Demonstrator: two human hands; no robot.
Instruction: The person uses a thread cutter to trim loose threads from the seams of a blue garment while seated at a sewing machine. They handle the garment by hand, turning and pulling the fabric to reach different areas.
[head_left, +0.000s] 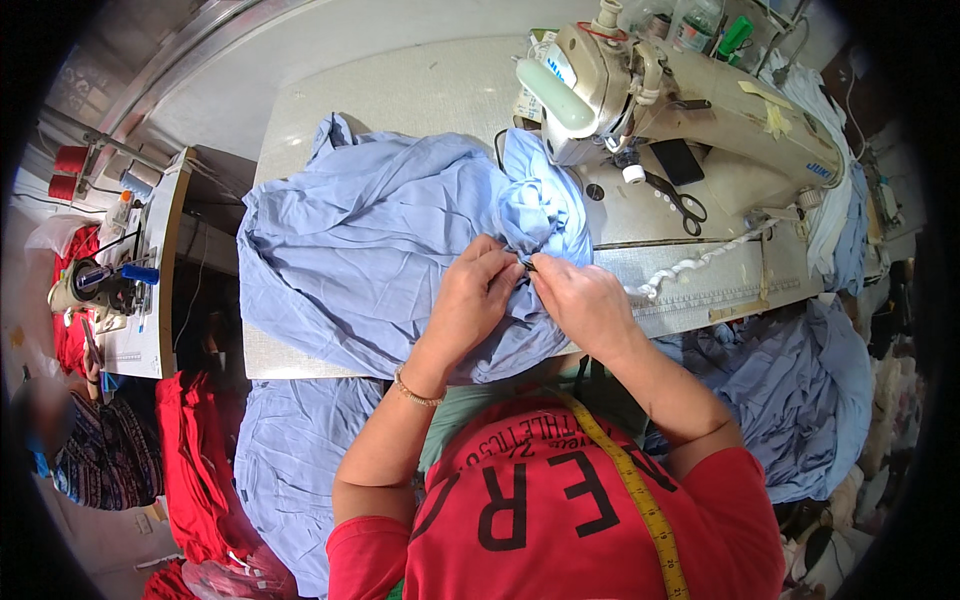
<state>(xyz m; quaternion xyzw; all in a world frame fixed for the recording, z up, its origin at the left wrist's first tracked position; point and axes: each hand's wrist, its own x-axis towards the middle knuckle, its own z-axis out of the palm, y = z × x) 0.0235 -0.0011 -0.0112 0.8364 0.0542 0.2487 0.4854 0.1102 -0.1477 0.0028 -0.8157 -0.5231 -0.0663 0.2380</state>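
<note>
A crumpled light-blue garment (370,230) spreads over the sewing table, its right part bunched up under bright light beside the sewing machine's needle area. My left hand (478,290) is closed, thumb and fingers pinching the cloth near the table's front side. Fingertip to fingertip with it, my right hand (580,300) is also closed in a pinch. A small dark thing (530,266) shows between the fingertips; its kind cannot be made out.
The sewing machine (720,100) stands at the back right, with black-handled scissors (690,212) and a dark flat rectangular object (678,161) on its bed. A twisted white cord (690,265) lies to the right. Blue cloth (790,390) hangs below. At far left, another person sits near a second machine (90,285).
</note>
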